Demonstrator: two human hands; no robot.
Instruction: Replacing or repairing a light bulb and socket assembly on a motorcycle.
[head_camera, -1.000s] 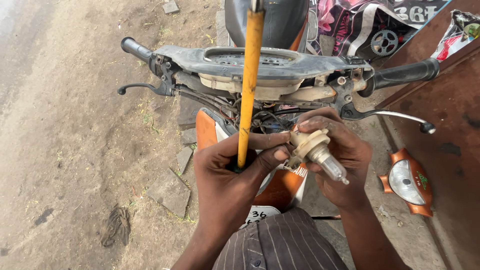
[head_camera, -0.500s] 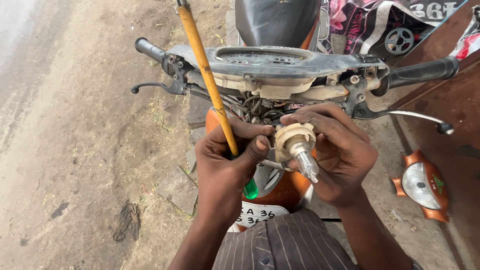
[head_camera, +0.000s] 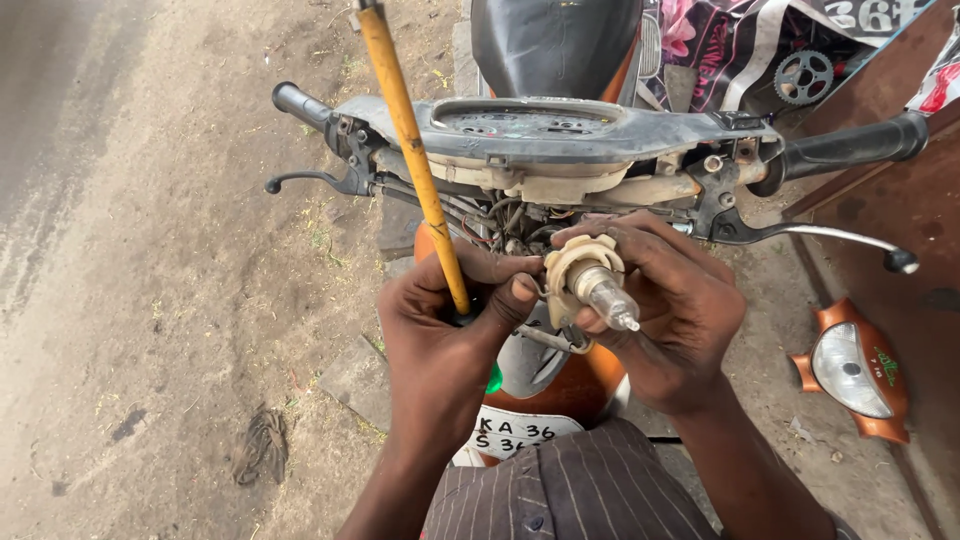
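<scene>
A person's right hand (head_camera: 670, 320) pinches one headlight bulb (head_camera: 598, 288) in its cream holder just below the scooter handlebar (head_camera: 560, 140), the glass tip angled down-right, toward the wearer. The left hand (head_camera: 445, 320), closed around one yellow-handled screwdriver (head_camera: 410, 140) whose shaft rises up-left, touches the holder with its thumb; one detached orange headlight housing (head_camera: 852, 370) lies on the ground well to the right.

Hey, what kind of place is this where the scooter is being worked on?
Probably an open-air roadside repair spot. The scooter stands on bare dirt ground with its front stripped, its removed headlight cover lies on the ground, and a loose sprocket rests behind. The hands hold a headlight bulb and a yellow-handled screwdriver.
</scene>
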